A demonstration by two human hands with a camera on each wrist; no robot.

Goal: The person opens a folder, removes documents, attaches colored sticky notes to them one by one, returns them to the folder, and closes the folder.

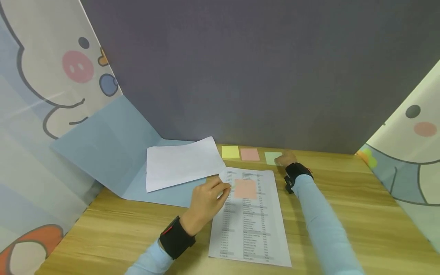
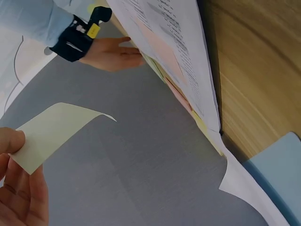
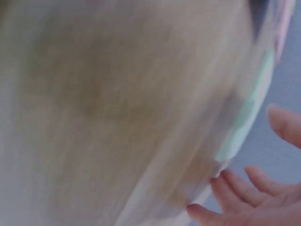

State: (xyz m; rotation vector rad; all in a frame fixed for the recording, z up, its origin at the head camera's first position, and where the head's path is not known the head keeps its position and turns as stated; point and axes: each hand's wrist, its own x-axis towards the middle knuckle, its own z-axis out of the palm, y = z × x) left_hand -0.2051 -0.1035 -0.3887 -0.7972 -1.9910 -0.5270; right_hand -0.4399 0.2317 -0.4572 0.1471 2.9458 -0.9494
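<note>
My left hand (image 1: 205, 200) hovers over the upper left part of a printed sheet (image 1: 254, 229). Between its thumb and fingers it pinches a pale yellow-green sticky note (image 2: 56, 134), bent at its far end, which hardly shows in the head view. A pink sticky note (image 1: 245, 189) lies on the upper part of that sheet. At the back, my right hand (image 1: 286, 157) is beside a light green sticky pad (image 1: 272, 157). Its fingers look spread and relaxed in the right wrist view, with the green pad (image 3: 247, 117) near the thumb and nothing held.
Yellow (image 1: 230, 152) and pink (image 1: 249, 154) sticky pads line the back edge, left of the green one. An opened blue folder (image 1: 110, 137) stands at the left, with white paper (image 1: 182, 164) on it. A dark grey panel (image 1: 240, 76) rises behind the wooden table (image 1: 361, 198).
</note>
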